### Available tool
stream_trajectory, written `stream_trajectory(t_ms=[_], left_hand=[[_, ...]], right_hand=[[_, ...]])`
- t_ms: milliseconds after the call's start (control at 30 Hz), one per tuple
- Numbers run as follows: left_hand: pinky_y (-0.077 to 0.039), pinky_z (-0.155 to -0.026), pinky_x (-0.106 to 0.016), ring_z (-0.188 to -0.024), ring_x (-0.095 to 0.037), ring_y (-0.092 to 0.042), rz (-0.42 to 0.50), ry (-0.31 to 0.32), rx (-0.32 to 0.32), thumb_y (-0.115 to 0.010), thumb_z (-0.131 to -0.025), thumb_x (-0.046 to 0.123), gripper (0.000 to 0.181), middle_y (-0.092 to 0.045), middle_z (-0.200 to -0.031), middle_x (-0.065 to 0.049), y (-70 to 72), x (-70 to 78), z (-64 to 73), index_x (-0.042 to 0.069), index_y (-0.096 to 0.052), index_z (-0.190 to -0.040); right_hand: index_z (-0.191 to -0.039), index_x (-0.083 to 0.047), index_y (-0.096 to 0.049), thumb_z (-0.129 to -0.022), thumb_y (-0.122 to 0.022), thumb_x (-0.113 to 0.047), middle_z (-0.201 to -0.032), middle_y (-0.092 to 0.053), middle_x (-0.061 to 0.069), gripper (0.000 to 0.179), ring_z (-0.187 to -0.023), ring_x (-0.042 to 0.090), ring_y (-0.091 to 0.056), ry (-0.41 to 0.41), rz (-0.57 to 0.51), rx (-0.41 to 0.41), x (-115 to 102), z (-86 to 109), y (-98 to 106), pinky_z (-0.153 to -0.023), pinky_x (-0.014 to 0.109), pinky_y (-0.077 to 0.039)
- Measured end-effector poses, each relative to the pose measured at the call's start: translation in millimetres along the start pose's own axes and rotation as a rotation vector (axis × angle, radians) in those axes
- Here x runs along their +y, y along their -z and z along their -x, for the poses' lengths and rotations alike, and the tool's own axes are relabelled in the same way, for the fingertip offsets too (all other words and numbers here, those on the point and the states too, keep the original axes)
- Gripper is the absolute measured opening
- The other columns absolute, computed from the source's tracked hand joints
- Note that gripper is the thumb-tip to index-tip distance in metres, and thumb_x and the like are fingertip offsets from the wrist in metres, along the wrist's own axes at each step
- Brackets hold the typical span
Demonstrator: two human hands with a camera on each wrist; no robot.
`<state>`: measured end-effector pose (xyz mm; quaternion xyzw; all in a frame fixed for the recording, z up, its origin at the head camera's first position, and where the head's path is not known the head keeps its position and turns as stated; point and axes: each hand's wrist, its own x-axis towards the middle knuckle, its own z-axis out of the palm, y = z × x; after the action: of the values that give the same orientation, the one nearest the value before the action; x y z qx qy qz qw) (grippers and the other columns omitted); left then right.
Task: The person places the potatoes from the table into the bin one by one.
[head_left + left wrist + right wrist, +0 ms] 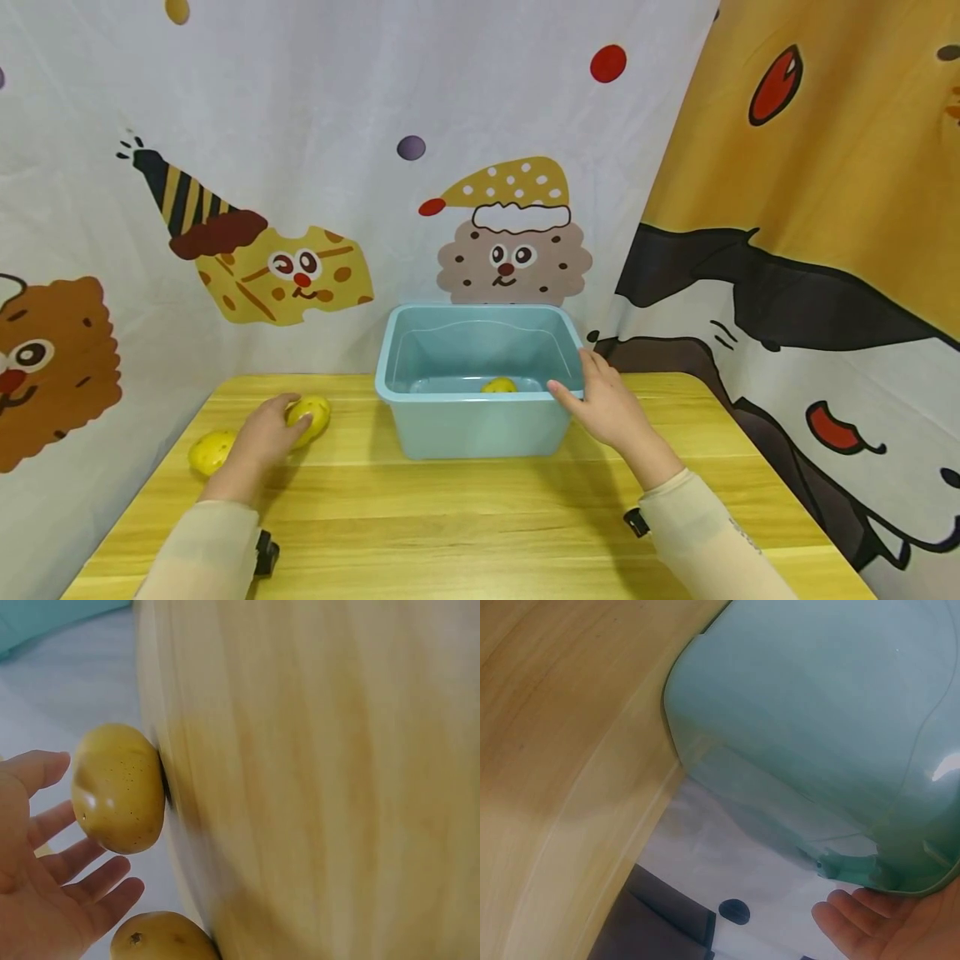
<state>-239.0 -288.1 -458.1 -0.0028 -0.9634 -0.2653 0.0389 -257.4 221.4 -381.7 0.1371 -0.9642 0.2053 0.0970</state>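
Note:
A yellow, speckled potato (120, 787) lies on the table, with my left hand (261, 442) around its far side. In the left wrist view the fingers spread behind it, and the thumb stands a little apart from its skin. Close to that wrist lies a second potato (211, 452). My right hand (611, 408) holds the right rim of a light blue plastic bin (480, 427), thumb over the rim and fingers along the outside. Inside the bin, a third potato (498, 385) shows partly above the front rim.
The wooden table (420, 525) ends just behind the bin, against a hanging cloth (315, 100) printed with cartoon figures. A black wrist device (266, 553) sits at the left cuff and another device (637, 522) at the right cuff.

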Motion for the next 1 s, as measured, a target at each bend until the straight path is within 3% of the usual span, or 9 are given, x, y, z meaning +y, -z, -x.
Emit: stream_trajectory(t_ms=[533,1000], left_hand=[[-0.039,-0.098,-0.067,-0.123,-0.059,-0.045,0.043,-0.006,-0.054,-0.058,-0.100,0.027,0.061,-0.046,-0.137,-0.041,-2.2,-3.1,-4.5,-0.011,-0.038,-0.144],[-0.040,-0.098,-0.067,-0.121,-0.059,-0.047,0.036,-0.021,-0.064,-0.070,-0.093,0.025,0.067,-0.049,-0.133,-0.041,-2.6,-2.8,-9.7,-0.011,-0.041,-0.142]], right_hand=[[-0.155,0.008,-0.021,-0.096,-0.044,-0.068,-0.157,-0.027,0.031,0.099,-0.139,0.051,-0.032,0.004,0.004,0.007,-2.2,0.9,0.7,-0.108,0.067,-0.032],[-0.155,0.008,-0.022,-0.097,-0.044,-0.067,-0.157,-0.027,0.030,0.098,-0.140,0.050,-0.032,0.001,0.009,0.007,-0.9,1.3,0.2,-0.109,0.066,-0.031]])
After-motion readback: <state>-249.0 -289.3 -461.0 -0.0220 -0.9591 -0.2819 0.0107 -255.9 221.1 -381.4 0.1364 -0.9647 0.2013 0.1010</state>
